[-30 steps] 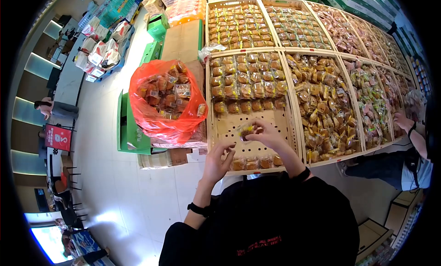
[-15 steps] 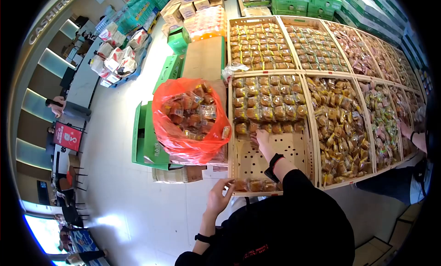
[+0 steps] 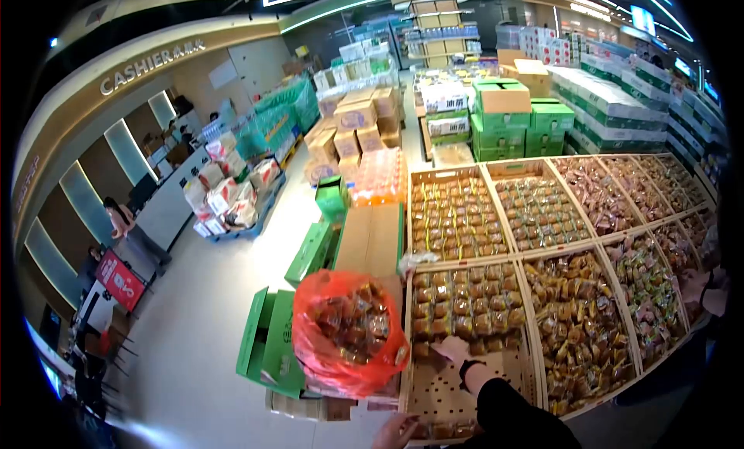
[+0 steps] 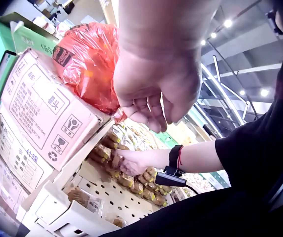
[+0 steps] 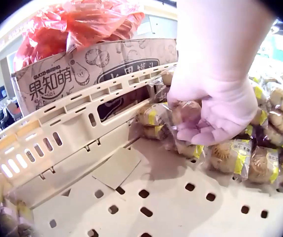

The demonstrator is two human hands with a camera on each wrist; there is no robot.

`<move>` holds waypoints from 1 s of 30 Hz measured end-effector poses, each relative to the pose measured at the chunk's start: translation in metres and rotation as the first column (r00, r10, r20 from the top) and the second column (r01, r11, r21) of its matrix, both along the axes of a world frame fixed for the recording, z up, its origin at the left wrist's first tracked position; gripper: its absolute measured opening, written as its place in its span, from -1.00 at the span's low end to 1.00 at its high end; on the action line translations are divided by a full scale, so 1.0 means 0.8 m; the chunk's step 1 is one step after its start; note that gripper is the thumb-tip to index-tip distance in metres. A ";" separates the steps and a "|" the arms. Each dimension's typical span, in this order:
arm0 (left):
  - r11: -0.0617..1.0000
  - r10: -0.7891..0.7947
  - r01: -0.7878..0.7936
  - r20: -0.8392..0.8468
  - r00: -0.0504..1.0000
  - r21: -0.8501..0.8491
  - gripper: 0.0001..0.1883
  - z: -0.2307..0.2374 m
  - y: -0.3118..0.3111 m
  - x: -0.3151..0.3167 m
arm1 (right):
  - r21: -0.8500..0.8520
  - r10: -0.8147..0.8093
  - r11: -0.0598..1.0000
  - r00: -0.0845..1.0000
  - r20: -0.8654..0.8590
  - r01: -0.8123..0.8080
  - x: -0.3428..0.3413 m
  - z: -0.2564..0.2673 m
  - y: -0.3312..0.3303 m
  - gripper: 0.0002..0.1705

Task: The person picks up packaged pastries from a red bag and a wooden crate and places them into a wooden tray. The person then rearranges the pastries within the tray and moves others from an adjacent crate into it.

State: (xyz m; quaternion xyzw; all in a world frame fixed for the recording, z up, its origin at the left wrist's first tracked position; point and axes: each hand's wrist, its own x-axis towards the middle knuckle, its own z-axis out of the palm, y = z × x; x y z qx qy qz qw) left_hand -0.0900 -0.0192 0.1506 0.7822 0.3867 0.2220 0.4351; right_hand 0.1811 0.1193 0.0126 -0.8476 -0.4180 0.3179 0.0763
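Note:
My right hand [image 3: 453,348] reaches into a cream plastic crate [image 5: 151,175] at the front row of packed, clear-wrapped pastries [image 3: 469,290]. In the right wrist view its curled fingers and thumb hold one wrapped pastry [image 5: 187,112] at the row's left end, near the crate's side wall. My left hand [image 3: 395,432] hangs by the crate's near left corner with relaxed fingers and nothing in them. A short row of wrapped pastries [image 3: 449,431] lies along the crate's near edge, beside that hand.
A red plastic bag [image 3: 349,333] full of wrapped pastries sits on cartons [image 4: 35,111] left of the crate. More crates of wrapped snacks [image 3: 581,325] adjoin on the right and behind. Another person's arm [image 3: 701,290] reaches in at the far right.
My right hand has gone from the crate's middle, with a wrapped pastry, forward to the front row. My left hand has drawn back to the near corner. The head view has tilted up.

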 end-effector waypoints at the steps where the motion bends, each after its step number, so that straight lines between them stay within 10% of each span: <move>1: 1.000 0.000 0.000 0.001 1.000 0.011 -0.76 0.000 0.001 0.002 | 0.002 -0.042 0.999 0.996 -0.078 0.042 0.003 0.008 -0.002 -0.35; 3: 0.998 -0.027 0.027 -0.005 1.000 0.049 -0.75 0.002 0.005 0.005 | 0.023 -0.163 0.985 0.974 -0.156 0.169 0.008 -0.009 -0.005 -0.35; 6: 0.995 -0.056 0.055 0.000 0.998 0.084 -0.76 -0.002 0.007 0.005 | -0.069 -0.377 0.776 0.374 -0.847 0.627 0.013 -0.085 -0.015 -0.69; 9: 0.997 -0.020 0.020 -0.009 1.000 0.081 -0.76 -0.018 0.010 0.002 | -0.197 -0.271 0.712 0.006 -0.962 0.675 0.005 -0.099 -0.044 -0.77; 13: 1.000 -0.012 0.012 -0.032 0.999 0.010 -0.76 -0.006 0.016 0.007 | -0.264 -0.148 0.468 -0.220 -0.964 0.843 -0.042 -0.080 -0.065 -0.76; 16: 1.000 -0.006 0.006 -0.010 1.000 -0.007 -0.77 -0.009 0.019 0.008 | -0.133 -0.243 0.478 -0.015 -0.970 0.869 -0.055 -0.100 -0.065 -0.62; 18: 0.999 0.004 -0.005 -0.018 1.000 -0.052 -0.77 -0.012 0.019 0.010 | 0.106 -0.421 0.811 0.699 -0.578 0.576 -0.049 -0.109 -0.058 -0.38; 19: 0.998 -0.001 0.000 -0.018 1.000 -0.056 -0.77 -0.010 0.018 0.010 | 0.081 -0.366 0.894 0.823 -0.435 0.440 -0.045 -0.111 -0.056 -0.21; 24: 1.000 0.016 -0.016 0.014 1.000 -0.022 -0.77 -0.008 0.010 0.017 | 0.025 -0.340 0.885 0.682 -0.648 0.466 -0.041 -0.084 -0.042 -0.20; 26: 1.000 -0.005 0.006 0.016 1.000 -0.012 -0.77 -0.010 0.009 0.018 | -0.217 -0.419 0.781 0.234 -0.877 0.586 -0.038 -0.100 -0.025 -0.31; 28: 1.000 -0.028 0.028 0.015 0.999 -0.003 -0.77 -0.008 0.007 0.018 | -0.228 -0.384 0.837 0.236 -0.893 0.498 -0.028 -0.095 -0.027 -0.31; 30: 0.999 -0.018 0.018 -0.016 1.000 -0.037 -0.77 -0.002 0.007 0.020 | 0.022 0.017 1.000 0.898 -0.440 -0.008 -0.019 -0.083 -0.026 -0.34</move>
